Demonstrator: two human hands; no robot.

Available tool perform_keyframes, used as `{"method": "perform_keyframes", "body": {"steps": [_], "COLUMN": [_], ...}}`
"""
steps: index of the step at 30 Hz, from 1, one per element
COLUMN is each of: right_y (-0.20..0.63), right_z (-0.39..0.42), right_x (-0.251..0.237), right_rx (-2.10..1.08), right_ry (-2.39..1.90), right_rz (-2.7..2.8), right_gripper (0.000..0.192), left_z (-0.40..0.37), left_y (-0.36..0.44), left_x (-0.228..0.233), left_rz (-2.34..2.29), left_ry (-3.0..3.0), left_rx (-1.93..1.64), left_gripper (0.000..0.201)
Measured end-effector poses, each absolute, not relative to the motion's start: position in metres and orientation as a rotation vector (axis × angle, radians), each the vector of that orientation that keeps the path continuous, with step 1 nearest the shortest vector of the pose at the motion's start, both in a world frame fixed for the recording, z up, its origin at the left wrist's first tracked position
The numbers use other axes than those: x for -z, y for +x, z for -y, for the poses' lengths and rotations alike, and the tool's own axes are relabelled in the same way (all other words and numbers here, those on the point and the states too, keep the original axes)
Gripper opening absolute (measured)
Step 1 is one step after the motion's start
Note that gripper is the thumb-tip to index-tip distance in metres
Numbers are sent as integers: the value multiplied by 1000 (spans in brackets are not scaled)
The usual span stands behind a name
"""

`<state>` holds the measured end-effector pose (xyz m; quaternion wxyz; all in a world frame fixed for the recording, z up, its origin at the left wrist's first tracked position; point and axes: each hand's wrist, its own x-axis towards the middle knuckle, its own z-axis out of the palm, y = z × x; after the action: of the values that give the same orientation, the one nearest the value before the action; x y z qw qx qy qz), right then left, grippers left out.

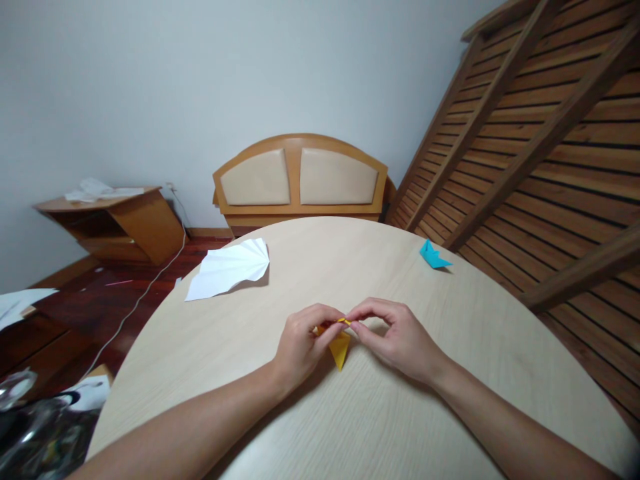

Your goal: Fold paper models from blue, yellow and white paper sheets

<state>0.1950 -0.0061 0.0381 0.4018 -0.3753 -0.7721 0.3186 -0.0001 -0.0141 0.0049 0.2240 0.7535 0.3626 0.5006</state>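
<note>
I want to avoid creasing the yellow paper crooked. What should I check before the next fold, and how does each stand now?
1. Both hands on the yellow paper: ok; left hand and right hand pinch its top edge.
2. Lower tip visible: ok, points toward the person.
3. Edges aligned under the fingertips: cannot tell, hidden.
4. Table bare around the hands: ok.
5. White folded paper and blue paper figure out of the way: ok.

At the frame's centre, the left hand (300, 340) and right hand (400, 340) pinch a folded yellow paper (341, 348) over the round table (350, 413); white pleated paper (230, 268) lies upper left (blue paper figure (433, 256) upper right).
</note>
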Motion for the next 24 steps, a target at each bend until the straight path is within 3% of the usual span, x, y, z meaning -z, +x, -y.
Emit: {"method": "perform_keyframes", "body": {"steps": [5,24], "right_y": [199,200], "right_z": [5,2], "right_x": [-36,-33], "right_rx": [-665,-609], "right_ry": [-912,-871], "right_rz": [2043,2041], "right_gripper": [8,5], "left_z": [14,19], "left_y": [0,5], "left_x": [-6,-6], "left_rz": [-1010,-983], "left_ry": [2004,1916], "left_rx": [-1406,-1404], "left_gripper": [12,10]}}
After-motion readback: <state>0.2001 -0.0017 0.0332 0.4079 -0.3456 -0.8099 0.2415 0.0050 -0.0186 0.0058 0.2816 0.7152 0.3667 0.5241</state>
